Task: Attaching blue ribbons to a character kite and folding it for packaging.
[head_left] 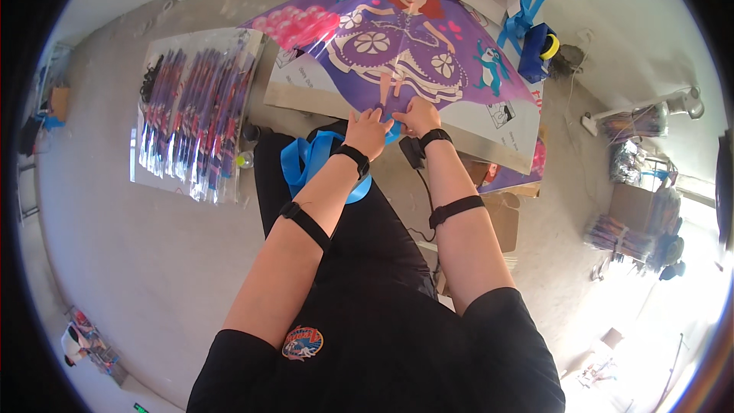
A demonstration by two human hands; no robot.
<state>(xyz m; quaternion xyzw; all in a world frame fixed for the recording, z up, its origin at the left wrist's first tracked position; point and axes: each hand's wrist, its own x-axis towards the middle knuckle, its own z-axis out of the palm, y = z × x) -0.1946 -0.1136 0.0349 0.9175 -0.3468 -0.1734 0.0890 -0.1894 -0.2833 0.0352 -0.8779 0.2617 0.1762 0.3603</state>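
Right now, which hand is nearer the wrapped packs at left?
Left. The left hand, at the near tip of the purple sheet, is right of the packs; the right hand is farther right.

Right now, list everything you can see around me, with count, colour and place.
Printed sheet: one, mostly purple, ahead
White board: at least one, under the sheet
Ribbon loops: several, blue, over the lap
Strip bunch: one, blue, upper right
Dispenser-like block: one, dark blue and yellow, upper right
Wrapped packets: many, mostly purple, left
Distant bundles: several, mixed colours, far right
Shirt: one, black, below
Straps: four, black, wrists and forearms
Left hand, right hand: one each, at the sheet's near tip
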